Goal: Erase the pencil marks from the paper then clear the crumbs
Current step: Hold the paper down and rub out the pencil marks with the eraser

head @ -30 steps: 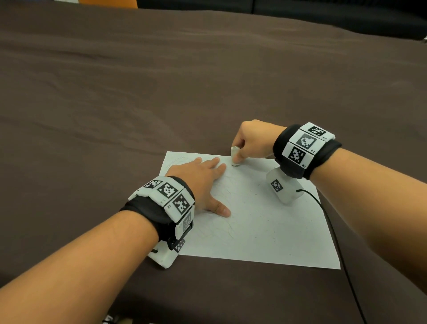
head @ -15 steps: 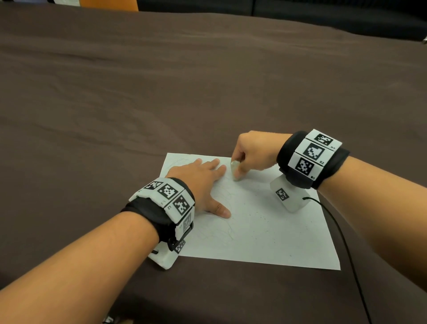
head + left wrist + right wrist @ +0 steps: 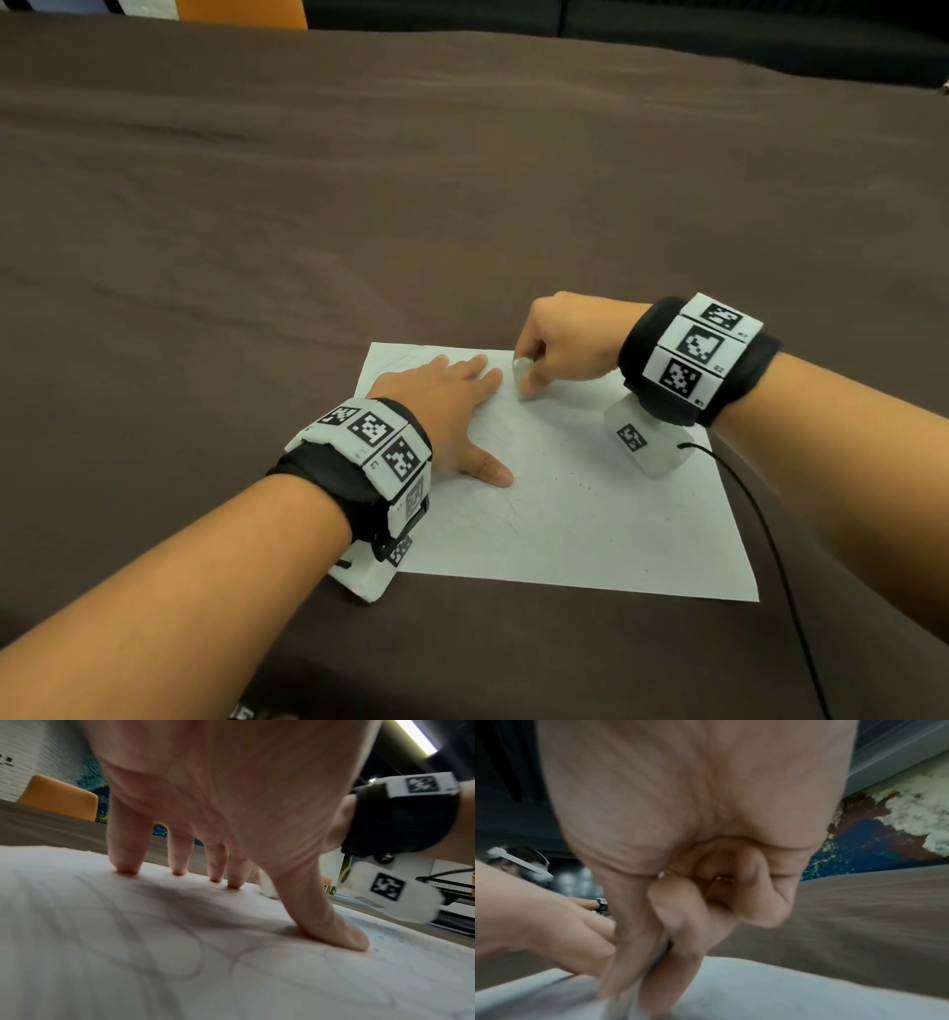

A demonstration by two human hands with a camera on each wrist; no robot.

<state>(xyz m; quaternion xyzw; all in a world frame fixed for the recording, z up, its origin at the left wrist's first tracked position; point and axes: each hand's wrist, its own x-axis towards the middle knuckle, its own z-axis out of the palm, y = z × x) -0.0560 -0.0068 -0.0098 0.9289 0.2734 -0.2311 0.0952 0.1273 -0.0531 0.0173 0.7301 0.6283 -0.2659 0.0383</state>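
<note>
A white sheet of paper (image 3: 590,524) lies on the brown tablecloth, with faint pencil loops (image 3: 195,959) drawn on it and dark eraser crumbs (image 3: 575,483) scattered over its right half. My left hand (image 3: 452,406) lies flat on the paper's upper left part, fingers (image 3: 126,852) straight and spread, thumb out. My right hand (image 3: 560,344) pinches a small white eraser (image 3: 523,377) between thumb and forefinger. The eraser's tip touches the paper near its far edge, just right of my left fingertips. In the right wrist view the eraser is mostly hidden by the fingers (image 3: 680,943).
The brown cloth-covered table (image 3: 359,205) stretches far beyond the paper. An orange chair back (image 3: 241,13) stands at the table's far edge. A thin black cable (image 3: 770,539) runs from my right wrist camera along the paper's right edge toward me.
My right hand has slid the eraser toward me over the paper, from the far edge to beside my left fingertips. The left hand has stayed put.
</note>
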